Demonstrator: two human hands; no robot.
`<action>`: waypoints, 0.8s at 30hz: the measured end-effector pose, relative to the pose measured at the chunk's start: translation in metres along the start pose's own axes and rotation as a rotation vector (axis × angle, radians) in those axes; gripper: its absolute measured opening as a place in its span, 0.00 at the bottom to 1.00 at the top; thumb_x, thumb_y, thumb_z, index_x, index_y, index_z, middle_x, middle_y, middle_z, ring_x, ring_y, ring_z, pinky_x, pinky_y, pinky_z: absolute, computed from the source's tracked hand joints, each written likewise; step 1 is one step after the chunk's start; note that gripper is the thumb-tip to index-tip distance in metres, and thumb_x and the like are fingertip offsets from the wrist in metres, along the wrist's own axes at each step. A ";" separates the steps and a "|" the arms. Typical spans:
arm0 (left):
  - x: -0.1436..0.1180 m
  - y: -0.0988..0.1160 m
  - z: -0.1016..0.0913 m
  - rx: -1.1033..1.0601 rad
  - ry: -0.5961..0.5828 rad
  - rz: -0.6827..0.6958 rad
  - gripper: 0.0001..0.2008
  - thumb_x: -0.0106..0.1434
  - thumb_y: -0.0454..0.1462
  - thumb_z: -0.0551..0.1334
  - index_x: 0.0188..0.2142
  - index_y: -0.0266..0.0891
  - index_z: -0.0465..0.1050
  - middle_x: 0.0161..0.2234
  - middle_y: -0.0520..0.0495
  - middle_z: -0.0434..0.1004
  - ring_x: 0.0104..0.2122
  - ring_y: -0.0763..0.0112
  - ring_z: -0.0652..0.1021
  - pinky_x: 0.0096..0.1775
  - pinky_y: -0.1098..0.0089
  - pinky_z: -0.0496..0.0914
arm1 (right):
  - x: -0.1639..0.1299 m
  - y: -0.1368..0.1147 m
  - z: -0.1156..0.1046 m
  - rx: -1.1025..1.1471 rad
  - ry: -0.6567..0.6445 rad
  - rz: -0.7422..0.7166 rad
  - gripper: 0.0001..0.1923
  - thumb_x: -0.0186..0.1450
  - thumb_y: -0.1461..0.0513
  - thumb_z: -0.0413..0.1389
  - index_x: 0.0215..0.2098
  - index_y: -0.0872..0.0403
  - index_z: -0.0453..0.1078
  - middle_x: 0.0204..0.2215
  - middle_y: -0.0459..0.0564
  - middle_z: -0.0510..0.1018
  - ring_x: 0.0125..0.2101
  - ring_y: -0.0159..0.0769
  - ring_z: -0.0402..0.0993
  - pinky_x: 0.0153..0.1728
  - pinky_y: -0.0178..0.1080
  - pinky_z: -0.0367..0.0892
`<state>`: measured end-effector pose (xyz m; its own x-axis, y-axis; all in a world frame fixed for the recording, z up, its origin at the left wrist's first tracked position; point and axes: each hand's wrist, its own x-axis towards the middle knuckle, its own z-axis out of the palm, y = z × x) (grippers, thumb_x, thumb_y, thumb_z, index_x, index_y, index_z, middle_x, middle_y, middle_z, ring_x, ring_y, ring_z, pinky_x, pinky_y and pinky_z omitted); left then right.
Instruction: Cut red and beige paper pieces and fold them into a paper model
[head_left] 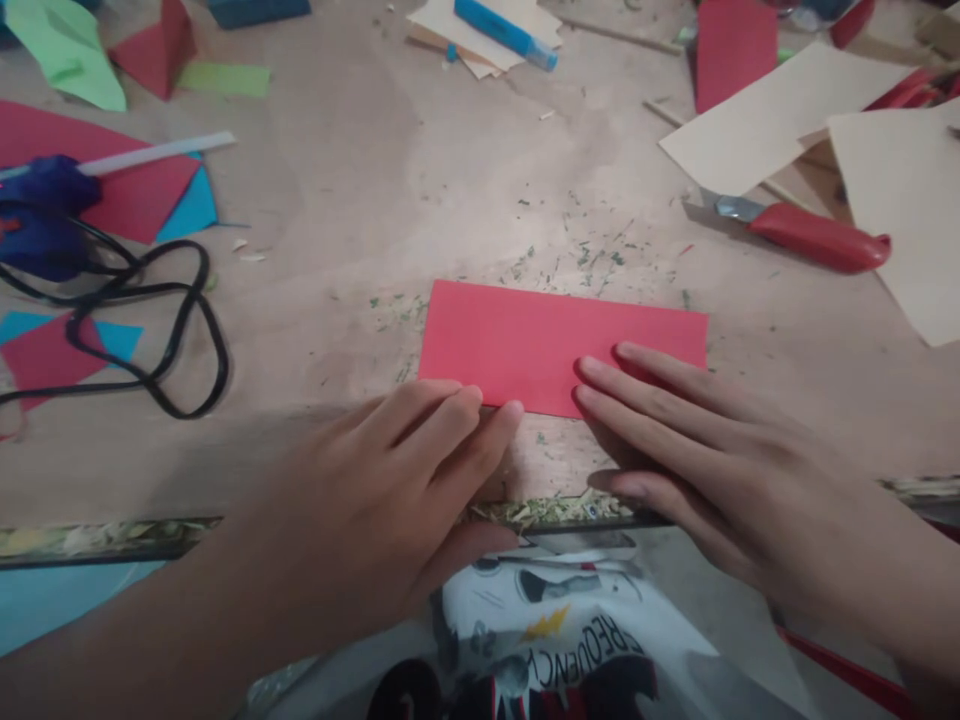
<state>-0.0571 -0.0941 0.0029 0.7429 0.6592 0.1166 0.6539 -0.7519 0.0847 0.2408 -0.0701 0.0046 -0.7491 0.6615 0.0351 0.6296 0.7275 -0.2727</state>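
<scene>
Left hand (390, 490), right hand (705, 450) — flat on red paper rectangle (555, 335).

A flat rectangular sheet of red paper (551, 343) lies on a scuffed light-brown wooden tabletop (390, 190), with both bare hands pressing along its near edge: the left hand (375, 500) at the lower left, the right hand (697, 450) flat across the lower right corner. A red-handled utility knife (806, 235) lies well apart to the right among beige card sheets (772, 125), and a dark blue glue gun (41, 215) with a looping black cord (180, 340) sits far left.
</scene>
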 end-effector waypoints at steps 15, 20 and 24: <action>0.004 0.004 -0.002 0.052 0.003 -0.006 0.25 0.77 0.48 0.53 0.62 0.33 0.71 0.44 0.38 0.78 0.41 0.53 0.75 0.38 0.58 0.69 | 0.017 0.027 -0.003 0.242 0.233 0.243 0.14 0.69 0.60 0.64 0.53 0.46 0.81 0.54 0.47 0.84 0.58 0.52 0.79 0.64 0.55 0.73; 0.010 0.008 -0.001 0.082 -0.003 -0.041 0.26 0.77 0.53 0.51 0.60 0.38 0.73 0.41 0.40 0.77 0.38 0.55 0.75 0.35 0.59 0.67 | 0.017 0.029 -0.003 0.291 0.240 0.238 0.12 0.70 0.61 0.63 0.51 0.50 0.82 0.54 0.49 0.84 0.58 0.49 0.79 0.64 0.52 0.73; 0.013 0.010 0.000 0.085 0.008 -0.051 0.27 0.76 0.54 0.51 0.60 0.39 0.72 0.41 0.41 0.77 0.39 0.54 0.75 0.35 0.58 0.69 | 0.015 0.031 -0.006 0.291 0.202 0.242 0.16 0.68 0.58 0.66 0.54 0.49 0.81 0.57 0.49 0.82 0.61 0.50 0.76 0.65 0.54 0.71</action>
<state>-0.0412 -0.0929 0.0055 0.7075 0.6961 0.1219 0.7008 -0.7134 0.0069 0.2502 -0.0369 0.0023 -0.5130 0.8505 0.1162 0.6764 0.4839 -0.5553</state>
